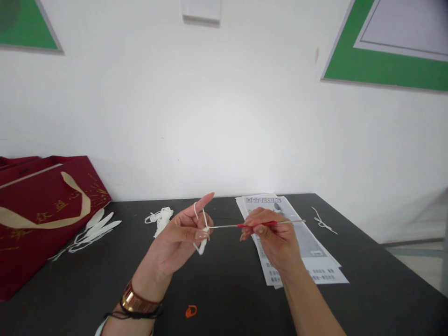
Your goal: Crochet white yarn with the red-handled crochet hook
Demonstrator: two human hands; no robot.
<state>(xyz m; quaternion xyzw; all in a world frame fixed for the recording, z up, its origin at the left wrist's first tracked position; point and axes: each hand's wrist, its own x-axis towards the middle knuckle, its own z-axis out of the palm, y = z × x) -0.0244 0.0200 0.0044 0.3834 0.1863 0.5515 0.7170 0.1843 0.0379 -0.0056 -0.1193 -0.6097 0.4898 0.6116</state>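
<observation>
My left hand point(187, 233) pinches a small piece of white crochet work point(203, 246) between thumb and fingers. White yarn point(205, 217) loops over its raised index finger. In my right hand point(271, 233) is a crochet hook point(257, 224) with a red grip and thin metal ends, held level like a pencil. The hook's left tip meets the crochet work beside my left thumb; whether it is through a loop is too small to tell. Behind my left wrist lies a loose heap of white yarn point(161, 220).
On the black table point(227, 294), an orange stitch marker point(191, 311) lies near the front. Printed sheets point(311, 261) are under and behind my right hand. A dark red gift bag point(35, 224) and white leaf-shaped pieces point(96, 228) sit left; a white yarn scrap point(322, 223) lies right.
</observation>
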